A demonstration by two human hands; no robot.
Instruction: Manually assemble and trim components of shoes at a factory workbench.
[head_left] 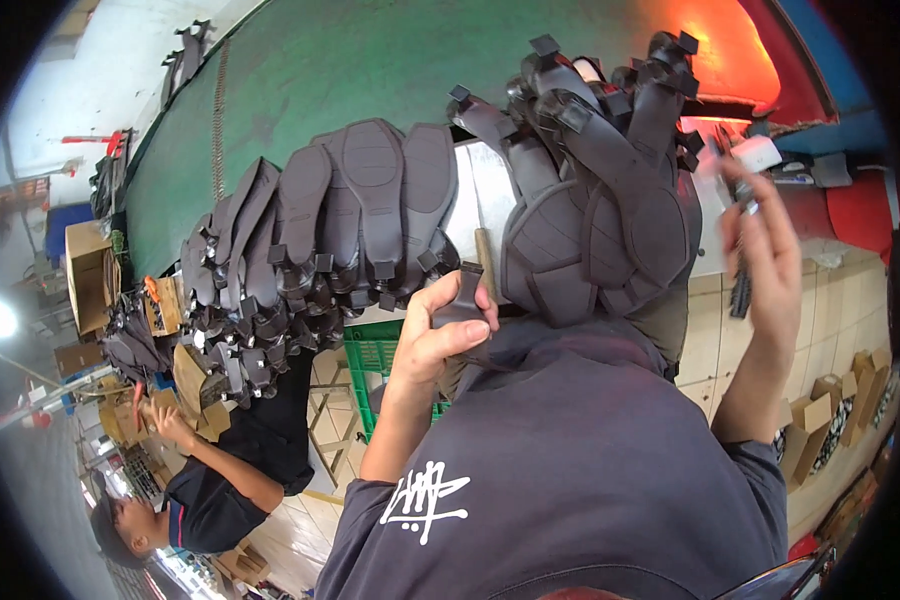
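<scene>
My left hand is closed around the slim heel of a dark high-heeled shoe sole, its black heel tip pointing up. The rest of that sole is hard to make out against my dark shirt. Out to the right, my right hand grips a narrow dark tool with a shiny metal part; motion blurs it, so its kind is unclear. Between my hands lies a pile of dark high-heeled soles, with square black heel tips at the far end. More soles overlap in a long row to the left.
A green work surface spans the far side. Orange light glows from a heater-like opening at the far right. A green crate stands below the bench. At left, another person holds a red-handled tool. Open cartons stand at right.
</scene>
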